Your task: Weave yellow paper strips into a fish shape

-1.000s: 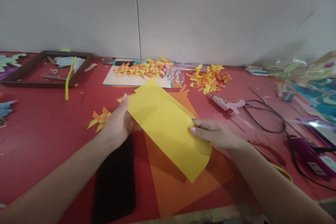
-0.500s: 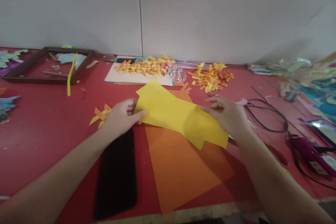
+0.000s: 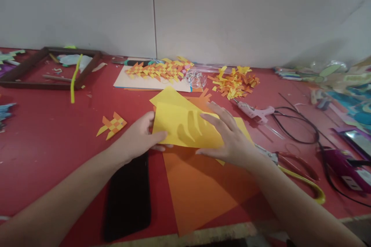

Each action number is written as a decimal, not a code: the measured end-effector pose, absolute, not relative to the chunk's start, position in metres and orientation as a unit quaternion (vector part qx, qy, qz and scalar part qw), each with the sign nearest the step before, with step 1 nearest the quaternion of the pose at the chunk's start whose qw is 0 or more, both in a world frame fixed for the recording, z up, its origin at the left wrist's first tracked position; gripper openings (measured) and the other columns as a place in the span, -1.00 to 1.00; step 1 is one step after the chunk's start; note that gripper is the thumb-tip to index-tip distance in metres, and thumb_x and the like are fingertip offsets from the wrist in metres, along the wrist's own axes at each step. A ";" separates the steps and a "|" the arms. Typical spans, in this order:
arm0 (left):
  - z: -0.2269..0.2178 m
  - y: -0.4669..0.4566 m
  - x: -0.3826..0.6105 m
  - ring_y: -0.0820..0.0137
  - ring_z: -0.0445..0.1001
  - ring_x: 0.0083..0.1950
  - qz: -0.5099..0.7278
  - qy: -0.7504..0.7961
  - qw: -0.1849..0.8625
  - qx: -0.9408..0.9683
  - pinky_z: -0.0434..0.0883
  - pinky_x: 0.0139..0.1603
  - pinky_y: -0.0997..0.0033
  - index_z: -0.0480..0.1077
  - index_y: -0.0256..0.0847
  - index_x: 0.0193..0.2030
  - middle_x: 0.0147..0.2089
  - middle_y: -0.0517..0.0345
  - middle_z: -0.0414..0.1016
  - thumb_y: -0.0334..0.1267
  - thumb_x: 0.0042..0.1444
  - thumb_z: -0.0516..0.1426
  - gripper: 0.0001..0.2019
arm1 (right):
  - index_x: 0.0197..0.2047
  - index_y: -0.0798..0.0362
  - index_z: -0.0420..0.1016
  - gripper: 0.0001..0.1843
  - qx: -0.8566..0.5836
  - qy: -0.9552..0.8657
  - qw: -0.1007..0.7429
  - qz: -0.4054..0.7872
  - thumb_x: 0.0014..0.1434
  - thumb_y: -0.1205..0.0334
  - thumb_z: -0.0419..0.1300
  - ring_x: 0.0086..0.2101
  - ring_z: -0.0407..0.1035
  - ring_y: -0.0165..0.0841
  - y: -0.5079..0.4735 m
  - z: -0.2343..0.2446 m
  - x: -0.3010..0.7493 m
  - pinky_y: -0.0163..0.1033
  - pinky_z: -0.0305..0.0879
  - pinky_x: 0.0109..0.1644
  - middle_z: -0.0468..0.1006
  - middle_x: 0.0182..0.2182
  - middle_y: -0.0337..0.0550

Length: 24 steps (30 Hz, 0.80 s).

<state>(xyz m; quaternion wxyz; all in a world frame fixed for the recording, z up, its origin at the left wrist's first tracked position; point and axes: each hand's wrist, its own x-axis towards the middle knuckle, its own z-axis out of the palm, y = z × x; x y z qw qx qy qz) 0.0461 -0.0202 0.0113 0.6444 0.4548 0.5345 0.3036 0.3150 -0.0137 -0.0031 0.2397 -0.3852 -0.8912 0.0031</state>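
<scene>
My left hand point(image 3: 145, 137) pinches the left edge of a yellow paper sheet point(image 3: 174, 119), thumb on top and fingers underneath. Over the sheet's right half, my right hand point(image 3: 224, 135) is open, its fingers spread and casting shadows on the paper. Another yellow piece point(image 3: 166, 94) shows behind the upper edge. Orange paper point(image 3: 199, 185) lies below on the red table. A woven orange and yellow paper fish point(image 3: 113, 125) rests left of my left hand, and a black phone point(image 3: 127, 200) lies beneath that wrist.
Scissors point(image 3: 301, 168) lie partly under my right forearm, with a pink glue gun point(image 3: 255, 112) and its black cord behind. Farther back are a heap of paper strips point(image 3: 233, 83), several woven fish point(image 3: 159, 70) on a pad and a brown frame point(image 3: 37, 85).
My right hand has let go of the sheet's right end and moved left over it, fingers spread. The held sheet has tilted, and the scissors and glue gun show more.
</scene>
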 end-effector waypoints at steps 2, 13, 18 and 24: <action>0.009 -0.021 0.045 0.25 0.64 -0.21 0.286 0.525 0.653 0.465 0.57 -0.36 0.39 0.25 -0.17 0.09 0.08 -0.06 0.53 -0.29 0.04 0.26 -0.53 | 0.12 -0.02 0.39 -0.49 -0.335 -0.906 0.258 0.012 0.16 0.00 0.30 0.19 0.28 0.00 -0.011 -0.002 0.316 0.19 0.28 0.21 0.41 0.16 0.13; 0.012 -0.015 0.040 0.33 0.55 -0.31 0.362 0.578 0.490 0.542 0.49 -0.33 0.38 0.26 -0.15 0.15 -0.27 0.15 0.54 -0.06 0.14 0.17 -0.54 | -0.20 -0.02 0.46 -0.75 -0.242 -0.916 0.291 0.131 0.14 0.49 0.10 -0.24 0.49 -0.32 -0.009 -0.006 0.314 -0.15 0.44 -0.09 0.59 -0.30 -0.13; 0.009 -0.013 0.032 0.37 0.50 -0.36 0.298 0.550 0.386 0.678 0.42 -0.34 0.44 0.50 -0.19 -0.24 -0.31 0.11 0.58 -0.14 0.11 0.15 -0.81 | -0.40 -0.04 0.31 -0.78 -0.294 -0.903 0.297 0.102 0.01 0.50 0.05 -0.36 0.44 -0.35 -0.007 -0.001 0.319 0.04 0.22 0.15 0.50 -0.46 -0.26; 0.013 -0.016 0.027 0.45 0.36 -0.54 0.172 0.437 0.312 0.826 0.25 -0.47 0.45 0.51 -0.15 -0.45 -0.53 0.20 0.49 -0.32 0.03 0.09 -0.84 | -0.47 -0.04 0.26 -0.78 -0.306 -0.903 0.279 0.112 -0.08 0.51 0.02 -0.41 0.40 -0.35 -0.008 0.003 0.322 0.00 0.15 0.15 0.45 -0.52 -0.29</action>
